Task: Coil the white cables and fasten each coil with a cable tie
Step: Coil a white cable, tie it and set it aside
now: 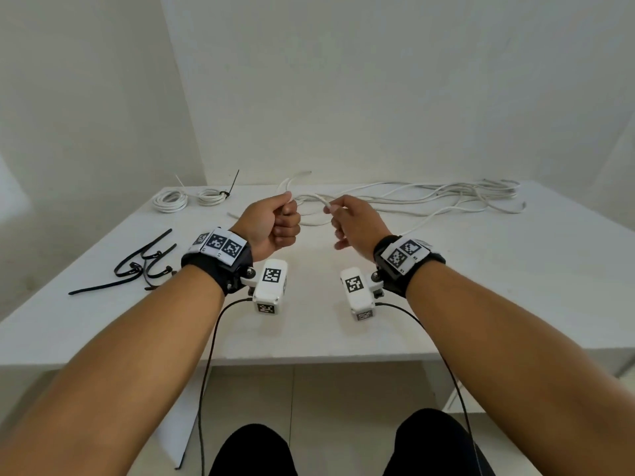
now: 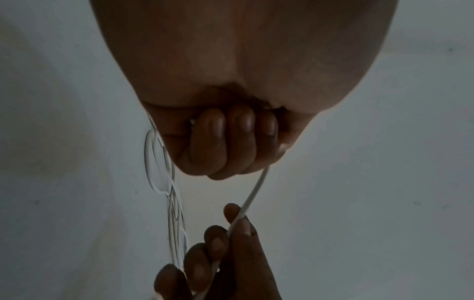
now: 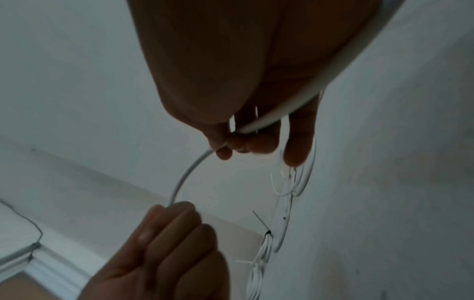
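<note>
Your left hand (image 1: 275,225) is a closed fist, fingers curled around loops of the white cable (image 1: 426,201). Your right hand (image 1: 355,224) pinches the same cable between thumb and index fingertip, the other fingers loosely bent. The cable's loose length sprawls over the far right of the white table (image 1: 481,286). Two finished coils (image 1: 190,198) lie far left, each tied. Spare black cable ties (image 1: 144,266) lie near left.

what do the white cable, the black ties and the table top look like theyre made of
White cable: likely smooth plastic-sheathed wire; it bends in soft curves with a slight sheen.
Black ties: probably nylon plastic strips, thin, flat and springy, holding curled shapes.
Table: matte white, maybe painted board or laminate; no grain visible, so uncertain.
</note>
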Demonstrator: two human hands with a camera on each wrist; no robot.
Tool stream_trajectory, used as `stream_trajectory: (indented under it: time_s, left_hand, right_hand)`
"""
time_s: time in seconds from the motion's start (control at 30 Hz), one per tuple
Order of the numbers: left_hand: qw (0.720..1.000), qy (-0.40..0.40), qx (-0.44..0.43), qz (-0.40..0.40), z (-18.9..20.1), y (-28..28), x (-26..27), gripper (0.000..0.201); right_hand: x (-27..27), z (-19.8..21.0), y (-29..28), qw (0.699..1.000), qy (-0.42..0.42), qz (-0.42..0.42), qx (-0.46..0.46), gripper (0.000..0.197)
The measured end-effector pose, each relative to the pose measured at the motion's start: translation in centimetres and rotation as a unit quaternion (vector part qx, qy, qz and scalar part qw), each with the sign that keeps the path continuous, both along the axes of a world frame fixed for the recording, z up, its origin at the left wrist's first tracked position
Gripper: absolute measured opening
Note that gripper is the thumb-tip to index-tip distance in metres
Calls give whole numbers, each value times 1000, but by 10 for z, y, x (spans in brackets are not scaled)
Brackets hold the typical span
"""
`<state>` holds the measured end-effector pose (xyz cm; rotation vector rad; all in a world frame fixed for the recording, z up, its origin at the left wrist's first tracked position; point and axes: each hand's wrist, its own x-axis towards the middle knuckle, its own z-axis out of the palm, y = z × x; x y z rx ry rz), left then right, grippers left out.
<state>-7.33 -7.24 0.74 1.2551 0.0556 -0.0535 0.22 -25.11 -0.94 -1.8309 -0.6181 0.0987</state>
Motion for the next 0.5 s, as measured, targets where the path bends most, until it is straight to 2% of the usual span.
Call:
stream_trajectory:
  time_s: [0.13, 0.2, 0.3, 0.43, 0.5]
  left_hand:
    - [996, -12, -27, -83, 7, -22, -8, 44]
    - [994, -44, -52, -90, 14, -38, -9, 41]
    - [994, -90, -51, -42, 18, -55, -6, 37]
    - [993, -104, -4, 48, 10, -63, 4, 34]
    - [989, -118, -21, 92, 8, -67, 10, 33]
  right_hand:
    - [-6, 4, -11, 992, -95, -4, -85, 23]
    - [-13, 1, -12, 988, -110, 13, -111, 27]
    - [-26, -2, -12, 984, -114, 27, -134, 31]
    - [-29, 1, -13, 970, -144, 34, -191, 34]
    - [-27, 2, -17, 964, -145, 37, -221, 33]
